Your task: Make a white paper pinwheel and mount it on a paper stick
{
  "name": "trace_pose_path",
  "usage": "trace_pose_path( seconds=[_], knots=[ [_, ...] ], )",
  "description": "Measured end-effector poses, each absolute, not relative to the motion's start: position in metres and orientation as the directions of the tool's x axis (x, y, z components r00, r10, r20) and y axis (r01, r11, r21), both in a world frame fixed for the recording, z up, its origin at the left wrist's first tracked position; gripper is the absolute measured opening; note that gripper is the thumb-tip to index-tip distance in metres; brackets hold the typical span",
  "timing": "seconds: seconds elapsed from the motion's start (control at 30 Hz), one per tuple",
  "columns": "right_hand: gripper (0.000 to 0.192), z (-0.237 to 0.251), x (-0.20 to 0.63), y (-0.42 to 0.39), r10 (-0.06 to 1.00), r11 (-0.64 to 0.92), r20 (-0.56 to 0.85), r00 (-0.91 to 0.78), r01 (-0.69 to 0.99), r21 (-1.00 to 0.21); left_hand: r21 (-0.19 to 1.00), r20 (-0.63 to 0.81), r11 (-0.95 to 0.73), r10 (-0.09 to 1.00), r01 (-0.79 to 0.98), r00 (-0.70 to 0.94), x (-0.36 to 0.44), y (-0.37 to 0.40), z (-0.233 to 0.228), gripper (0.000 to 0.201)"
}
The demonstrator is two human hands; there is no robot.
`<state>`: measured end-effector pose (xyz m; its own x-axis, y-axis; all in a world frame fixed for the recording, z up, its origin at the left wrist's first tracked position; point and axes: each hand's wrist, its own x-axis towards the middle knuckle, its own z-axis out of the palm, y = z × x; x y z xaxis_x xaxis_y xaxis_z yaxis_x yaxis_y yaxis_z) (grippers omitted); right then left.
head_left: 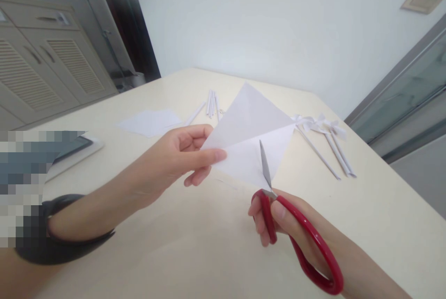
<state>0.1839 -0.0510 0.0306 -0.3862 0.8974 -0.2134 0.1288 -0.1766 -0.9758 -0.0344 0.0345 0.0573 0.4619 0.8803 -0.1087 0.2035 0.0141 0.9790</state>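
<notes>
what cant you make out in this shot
Head view:
- Left edge: pixelated patch hides whatever lies beside the tablet.
- Scissors: the paper covers the lower blade, so how far they are open is unclear.
- Right hand: forearm cut off by the bottom edge.
- Left hand: fingertips behind the paper hidden.

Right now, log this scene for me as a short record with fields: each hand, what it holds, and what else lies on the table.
left hand: pinches the creased white paper square at its left corner
right hand: grips the red-handled scissors, blade up across the paper's lower corner
table: cream top
also there: flat white sheet; rolled white paper sticks; finished white paper pinwheels
</notes>
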Motion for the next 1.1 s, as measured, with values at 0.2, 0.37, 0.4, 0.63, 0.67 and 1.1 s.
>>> trace_pose_path(
  seconds=[0.2,0.37,0.4,0.63,0.67,1.1],
  knots=[
    [0.039,0.026,0.185,-0.051,0.897,-0.188,-0.220,-0.384,0.119,-0.975,0.984,-0.082,-0.004,0.879,0.181,0.470,-0.037,0.038,0.050,0.016],
    [0.039,0.022,0.186,-0.050,0.892,-0.198,-0.235,-0.386,0.135,-0.971,0.987,-0.067,-0.013,0.874,0.161,0.481,-0.036,0.039,0.051,0.016],
    [0.039,0.022,0.186,-0.050,0.892,-0.198,-0.236,-0.386,0.137,-0.971,0.987,-0.063,-0.016,0.875,0.159,0.480,-0.036,0.039,0.052,0.016],
    [0.035,0.024,0.184,-0.052,0.903,-0.193,-0.221,-0.368,0.112,-0.975,0.986,-0.102,0.024,0.874,0.168,0.476,-0.033,0.037,0.056,0.016],
    [0.034,0.025,0.184,-0.052,0.905,-0.187,-0.216,-0.367,0.112,-0.976,0.985,-0.104,0.024,0.873,0.170,0.477,-0.033,0.037,0.056,0.015],
    [0.038,0.020,0.184,-0.051,0.907,-0.173,-0.213,-0.364,0.140,-0.975,0.981,-0.119,0.031,0.874,0.190,0.472,-0.031,0.035,0.059,0.019]
  ],
)
